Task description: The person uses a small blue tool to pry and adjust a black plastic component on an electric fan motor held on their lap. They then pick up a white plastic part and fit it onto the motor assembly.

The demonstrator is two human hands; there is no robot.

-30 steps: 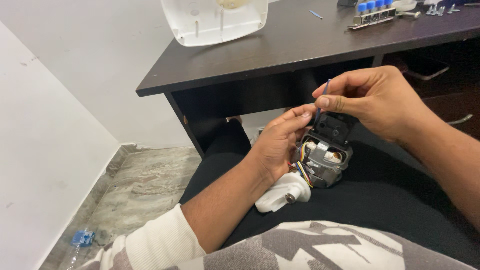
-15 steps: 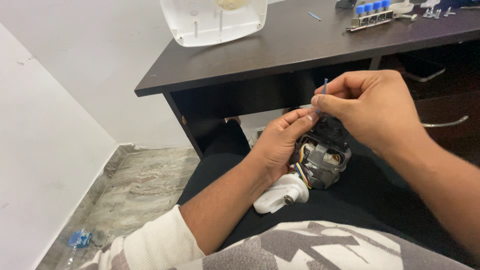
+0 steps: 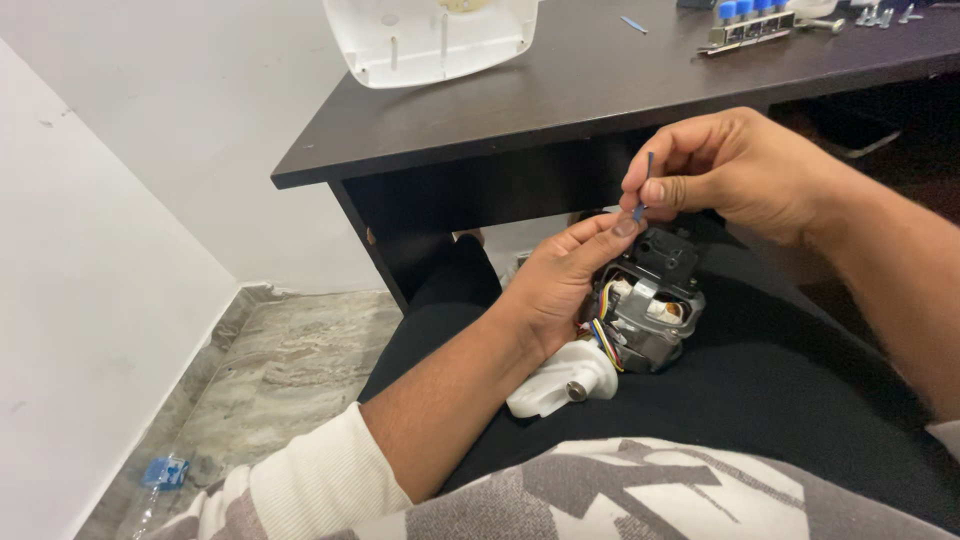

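Blue-tipped thin pin (image 3: 648, 180) sits pinched in the right hand (image 3: 745, 175) above the lap. The left hand (image 3: 560, 285) clasps the motor (image 3: 650, 310), hiding its near side; the white housing (image 3: 430, 40) is cut off.

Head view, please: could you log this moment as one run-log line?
left hand: steadies motor on lap | right hand: pinches thin blue wire above it | dark desk: white cover

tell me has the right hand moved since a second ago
Yes, slightly. Against the dark desk edge, the right hand has lifted a little toward it, pinching the thin blue pin above the motor that the left hand steadies.
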